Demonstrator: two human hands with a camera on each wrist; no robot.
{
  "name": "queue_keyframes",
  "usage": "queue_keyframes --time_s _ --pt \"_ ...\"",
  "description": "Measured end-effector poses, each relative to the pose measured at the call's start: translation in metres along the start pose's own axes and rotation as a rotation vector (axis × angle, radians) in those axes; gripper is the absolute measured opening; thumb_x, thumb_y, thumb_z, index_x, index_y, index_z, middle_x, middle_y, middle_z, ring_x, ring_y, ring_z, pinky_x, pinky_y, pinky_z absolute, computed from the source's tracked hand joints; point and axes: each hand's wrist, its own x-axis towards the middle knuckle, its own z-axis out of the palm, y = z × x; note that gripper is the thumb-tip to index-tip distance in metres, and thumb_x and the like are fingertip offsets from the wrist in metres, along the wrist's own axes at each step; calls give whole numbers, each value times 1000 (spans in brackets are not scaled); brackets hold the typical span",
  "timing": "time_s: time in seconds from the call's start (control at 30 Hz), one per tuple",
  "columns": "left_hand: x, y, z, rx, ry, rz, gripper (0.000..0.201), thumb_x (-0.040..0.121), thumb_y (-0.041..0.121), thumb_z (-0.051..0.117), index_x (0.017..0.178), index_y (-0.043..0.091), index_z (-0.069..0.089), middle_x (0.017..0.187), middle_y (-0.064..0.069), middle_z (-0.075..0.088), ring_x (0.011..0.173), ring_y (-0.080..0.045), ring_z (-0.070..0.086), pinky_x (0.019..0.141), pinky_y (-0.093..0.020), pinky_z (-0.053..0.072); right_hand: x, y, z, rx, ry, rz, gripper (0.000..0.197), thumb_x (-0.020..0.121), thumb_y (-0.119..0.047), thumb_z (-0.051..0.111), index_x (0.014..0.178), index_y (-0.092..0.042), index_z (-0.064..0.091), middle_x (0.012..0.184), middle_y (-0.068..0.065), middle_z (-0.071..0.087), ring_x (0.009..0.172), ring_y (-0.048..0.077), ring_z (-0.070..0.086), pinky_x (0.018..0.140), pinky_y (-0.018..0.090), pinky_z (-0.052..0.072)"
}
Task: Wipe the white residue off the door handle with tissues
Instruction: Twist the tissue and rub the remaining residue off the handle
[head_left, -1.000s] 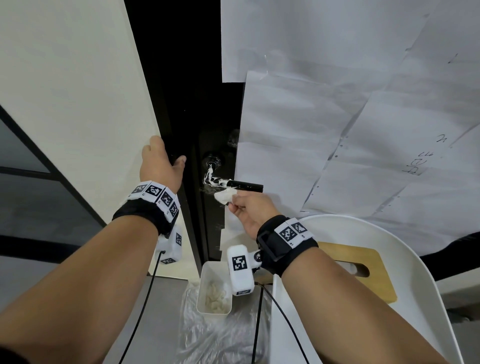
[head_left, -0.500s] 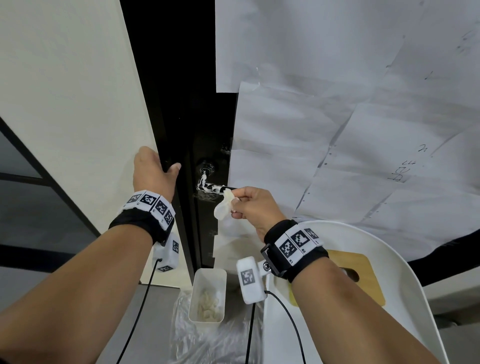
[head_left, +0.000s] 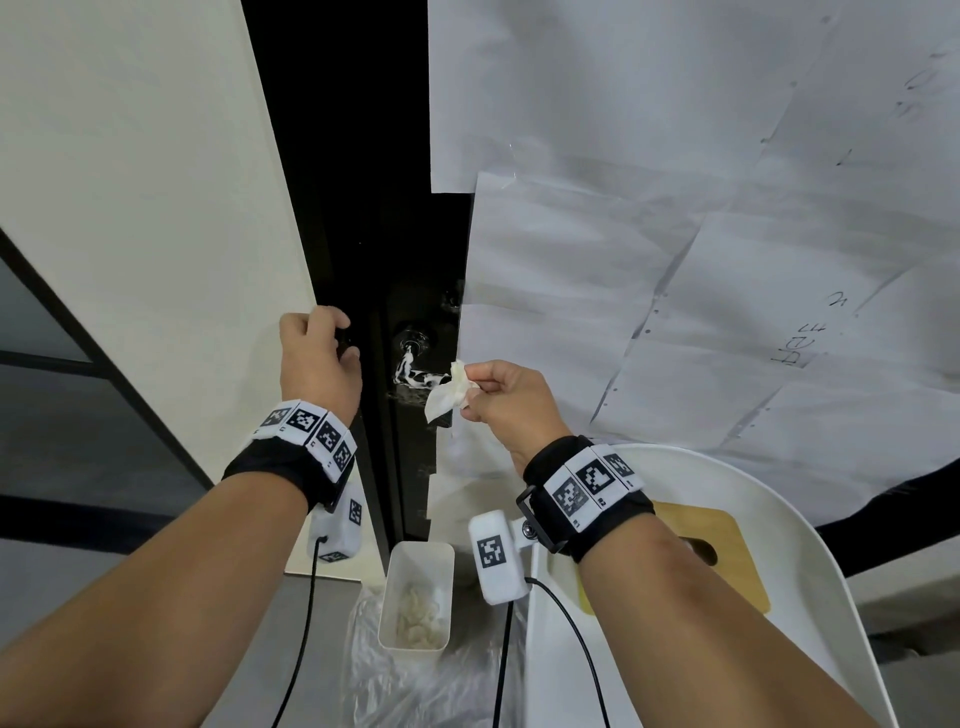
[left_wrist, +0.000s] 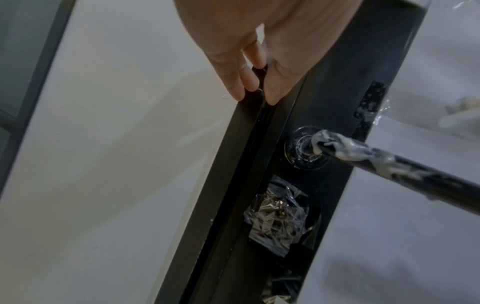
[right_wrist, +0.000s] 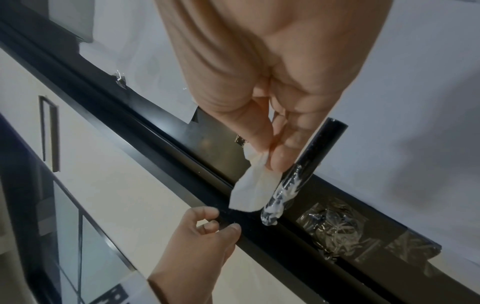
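Note:
The black lever door handle is smeared with white residue near its base, plain in the left wrist view and the right wrist view. My right hand pinches a crumpled white tissue between thumb and fingertips. The tissue hangs just beside the smeared part; I cannot tell whether it touches. My left hand grips the black door edge left of the handle, fingers curled round it.
White paper sheets cover the door face. Crinkled plastic is taped below the handle. On the floor a white tub of used tissue wads stands on a plastic bag. A white chair stands at the right.
My right hand has come up from under the handle, and the tissue now dangles from its fingertips by the lever. My left hand stays on the door edge.

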Motion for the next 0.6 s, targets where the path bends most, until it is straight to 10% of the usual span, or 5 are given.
queue_keyframes --time_s 0.2,0.33,0.43,0.6 --pt "-13 6 -6 19 -144 62 22 85 29 65 106 25 65 124 -2 48 103 -18 56 85 -33 49 -1 -3 4 3 17 -3 26 88 3 57 109 -8 65 86 -4 63 65 8 64 79 24 56" --pt "-24 7 -14 1 -365 87 25 79 62 57 89 41 66 150 -1 32 140 -17 30 113 -56 21 -3 -3 12 -15 28 -35 27 87 3 57 110 -8 65 97 4 66 69 10 66 75 20 56" --pt "-27 12 -23 68 -489 59 24 70 67 64 84 47 66 156 9 18 142 -14 25 110 -64 0 -5 -3 19 -18 28 -57 27 86 4 58 111 -6 65 99 9 68 76 14 67 80 26 57" --pt "-26 13 -33 107 -541 109 17 66 57 75 79 49 68 141 21 34 138 -12 25 111 -57 8 -9 -3 25 -24 21 -76 24 87 -1 60 109 -8 65 91 1 66 73 13 66 78 24 56"
